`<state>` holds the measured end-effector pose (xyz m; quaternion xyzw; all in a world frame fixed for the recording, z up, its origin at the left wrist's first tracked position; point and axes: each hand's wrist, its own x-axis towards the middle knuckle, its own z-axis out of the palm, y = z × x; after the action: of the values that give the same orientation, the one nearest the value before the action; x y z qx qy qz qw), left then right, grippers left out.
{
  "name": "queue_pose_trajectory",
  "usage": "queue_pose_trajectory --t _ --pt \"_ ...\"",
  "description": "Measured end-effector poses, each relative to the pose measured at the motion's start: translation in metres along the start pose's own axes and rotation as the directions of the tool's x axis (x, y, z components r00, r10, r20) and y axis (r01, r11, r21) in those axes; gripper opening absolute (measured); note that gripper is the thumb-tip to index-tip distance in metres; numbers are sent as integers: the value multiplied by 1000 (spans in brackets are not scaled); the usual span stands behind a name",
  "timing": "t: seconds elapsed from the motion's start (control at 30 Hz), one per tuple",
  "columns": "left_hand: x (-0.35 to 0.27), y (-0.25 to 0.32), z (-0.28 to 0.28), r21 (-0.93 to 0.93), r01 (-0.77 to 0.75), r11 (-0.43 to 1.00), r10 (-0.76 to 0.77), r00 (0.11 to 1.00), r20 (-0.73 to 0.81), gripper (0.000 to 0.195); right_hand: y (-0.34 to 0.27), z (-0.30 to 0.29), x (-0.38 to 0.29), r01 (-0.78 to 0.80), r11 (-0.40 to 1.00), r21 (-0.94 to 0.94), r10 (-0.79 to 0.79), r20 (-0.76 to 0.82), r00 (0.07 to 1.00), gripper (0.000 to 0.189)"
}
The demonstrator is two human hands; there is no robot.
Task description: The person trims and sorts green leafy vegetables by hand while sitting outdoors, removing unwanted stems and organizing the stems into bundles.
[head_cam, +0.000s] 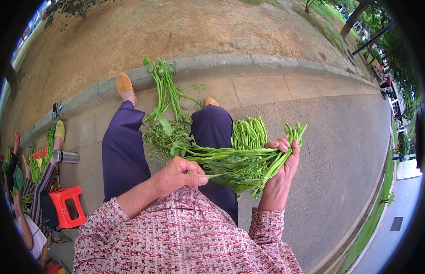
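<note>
My right hand [286, 159] grips a bunch of leafy green vegetable stems [229, 166] near its cut ends. The stems lie across in front of my right knee, leaves towards the left. With thumb and index finger my left hand [180, 174] pinches a thin leaf stalk at the lower edge of the bunch. Below the bunch, a pile of bare green stems [248, 132] rests on the pavement beside my right leg. Between my legs lies a heap of plucked leaves [164, 137]. Longer leafy stems [161, 90] reach from that heap to the kerb.
A concrete kerb [216, 66] runs ahead of my feet, with bare soil beyond. Left of me are a steel flask [67, 157], a red plastic stool [67, 207] and a person in striped trousers [41, 188] beside more green stems [37, 167]. Grey pavement [332, 154] extends right.
</note>
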<state>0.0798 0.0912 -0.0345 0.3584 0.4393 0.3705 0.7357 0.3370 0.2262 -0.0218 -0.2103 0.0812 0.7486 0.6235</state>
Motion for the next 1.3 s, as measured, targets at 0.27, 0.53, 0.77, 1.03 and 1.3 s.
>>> queue_pose_trajectory --t 0.27,0.53,0.77,1.03,1.3 --pt "0 2 8 248 -277 928 322 932 -165 19 -1 -2 0 -15 1000 9 15 -3 1000 19" --pt "-10 14 23 19 -426 904 425 896 -133 23 5 2 -3 -47 999 15 48 -20 999 19" --pt "-4 16 19 -213 -228 950 184 961 -206 12 13 1 -4 -77 997 -5 77 -20 997 18" --pt "1 7 25 667 -238 706 367 928 -57 15 21 3 -6 -125 992 -4 124 -16 992 18" --pt "2 14 33 818 -173 549 509 845 -163 5 25 6 -11 -156 987 -28 157 38 987 17"
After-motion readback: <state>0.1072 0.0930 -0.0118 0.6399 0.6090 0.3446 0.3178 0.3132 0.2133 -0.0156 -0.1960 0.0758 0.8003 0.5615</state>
